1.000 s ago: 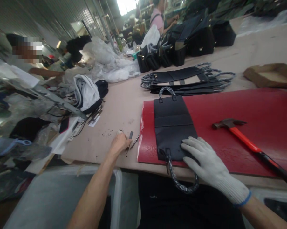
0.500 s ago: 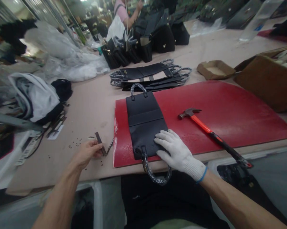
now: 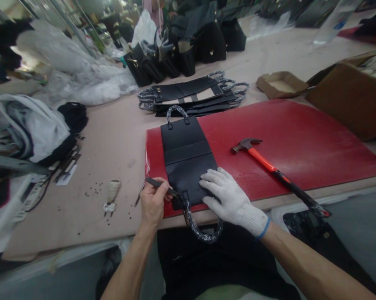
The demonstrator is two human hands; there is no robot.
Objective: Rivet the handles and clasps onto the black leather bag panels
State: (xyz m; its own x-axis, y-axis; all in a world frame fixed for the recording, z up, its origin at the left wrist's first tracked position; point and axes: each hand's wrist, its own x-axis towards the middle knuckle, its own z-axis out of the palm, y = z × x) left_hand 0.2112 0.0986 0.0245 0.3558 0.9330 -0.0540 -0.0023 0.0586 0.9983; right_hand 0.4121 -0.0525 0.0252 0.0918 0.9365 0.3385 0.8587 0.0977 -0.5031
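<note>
My bare left hand (image 3: 154, 204) pinches a dark flat metal tool (image 3: 161, 186), whose far end is at the base of the lower handle. That wrapped handle (image 3: 203, 235) hangs over the table's front edge from a black leather panel (image 3: 189, 158). The fingers of my gloved right hand (image 3: 228, 196) lie spread on the panel's lower right part. Under the panel is a red mat (image 3: 300, 141). A hammer (image 3: 269, 166) with a red and black handle rests on the mat, right of my right hand.
At the left on the table (image 3: 113, 137) lie a tape-wrapped tool (image 3: 112, 196), a thin metal tool (image 3: 139, 195) and small dark bits. Behind the mat are stacked black panels (image 3: 188, 93), black bags (image 3: 206, 46), a small open box (image 3: 281, 83) and a larger brown box (image 3: 347, 100).
My left hand has moved right with the flat tool, from the bare table to the lower handle's base. The tape-wrapped tool is now uncovered. My right hand stays on the panel.
</note>
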